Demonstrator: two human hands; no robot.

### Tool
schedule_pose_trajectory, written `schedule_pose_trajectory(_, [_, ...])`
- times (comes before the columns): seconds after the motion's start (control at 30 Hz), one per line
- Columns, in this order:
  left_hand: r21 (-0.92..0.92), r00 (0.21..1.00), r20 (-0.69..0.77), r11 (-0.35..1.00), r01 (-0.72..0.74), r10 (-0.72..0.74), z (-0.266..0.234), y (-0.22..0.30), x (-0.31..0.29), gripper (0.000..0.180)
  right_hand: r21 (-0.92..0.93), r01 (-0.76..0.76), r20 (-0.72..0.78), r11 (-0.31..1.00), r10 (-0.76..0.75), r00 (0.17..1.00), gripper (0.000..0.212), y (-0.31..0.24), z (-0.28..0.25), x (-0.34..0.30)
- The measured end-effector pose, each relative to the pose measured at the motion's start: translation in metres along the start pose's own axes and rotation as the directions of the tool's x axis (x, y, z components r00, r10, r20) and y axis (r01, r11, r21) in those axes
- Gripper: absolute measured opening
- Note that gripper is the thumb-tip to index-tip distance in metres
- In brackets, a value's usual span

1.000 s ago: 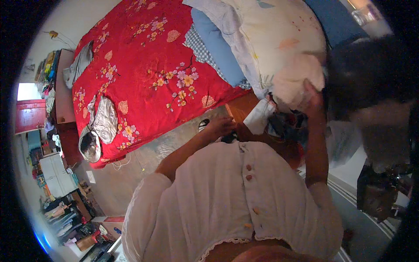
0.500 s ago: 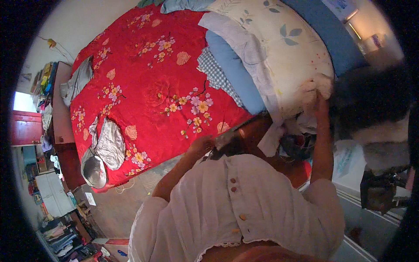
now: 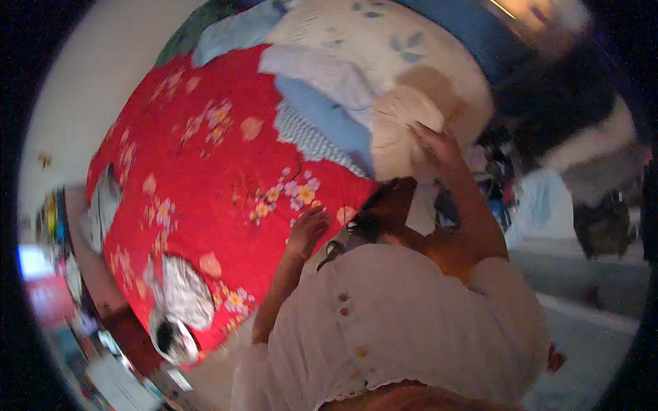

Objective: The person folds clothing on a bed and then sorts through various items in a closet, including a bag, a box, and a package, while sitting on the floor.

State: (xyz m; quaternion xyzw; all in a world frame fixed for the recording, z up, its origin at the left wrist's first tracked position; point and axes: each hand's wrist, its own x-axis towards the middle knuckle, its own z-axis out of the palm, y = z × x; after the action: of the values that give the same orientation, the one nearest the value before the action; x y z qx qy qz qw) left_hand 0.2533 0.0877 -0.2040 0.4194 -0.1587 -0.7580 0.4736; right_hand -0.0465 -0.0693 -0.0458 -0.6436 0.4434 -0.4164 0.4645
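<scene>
Peach cloth (image 3: 404, 122): raised in front of the patterned cream quilt (image 3: 343, 22), just beside the lower end of the blue pillow (image 3: 325, 109). Relative to the grip it spreads up and to the left of the right hand (image 3: 440, 149), which meets it at its right side; a dark shadow falls on the quilt just to the right of the cloth.

Right arm: reaches up and leftward from the sleeve of the white shirt (image 3: 404, 315), elbow bent, fingers pointing up-left. Right grip: fingers closed on the edge of the peach cloth, tips lying over its near face; thumb placement cannot be made out.

Left arm: extends up from the lower edge, forearm leaning rightward. Left hand (image 3: 308, 233): over the near edge of the red bedspread (image 3: 226, 171), fingers a little apart and loosely curled, holding nothing; contact with the bedspread cannot be told.

Surroundings: checked cloth (image 3: 312, 140) along the pillow's lower left side; white cloth (image 3: 312, 70) on its upper side. Silvery cloth (image 3: 185, 291) on the bedspread, well apart from both hands. Picture somewhat blurred
</scene>
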Motion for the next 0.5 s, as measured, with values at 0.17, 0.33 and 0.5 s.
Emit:
schedule_pose_trajectory(0.17, [-0.104, 0.996, -0.064, 0.993, 0.056, -0.063, -0.002, 0.010, 0.005, 0.036, 0.630, -0.125, -0.146, 0.766, 0.276, 0.950, 0.033, -0.029, -0.040, 0.023])
schedule_pose_trajectory(0.33, [-0.121, 0.916, -0.075, 0.915, 0.385, -0.395, -0.054, -0.024, 0.013, 0.034, 0.269, 0.111, -0.562, 0.957, 0.062, 0.825, 0.030, 0.078, -0.155, -0.021])
schedule_pose_trajectory(0.5, [-0.054, 0.885, -0.057, 0.887, 0.459, -0.462, -0.047, -0.041, 0.041, 0.032, 0.735, 0.443, -0.627, 0.513, 0.268, 0.731, 0.033, 0.057, -0.222, -0.099])
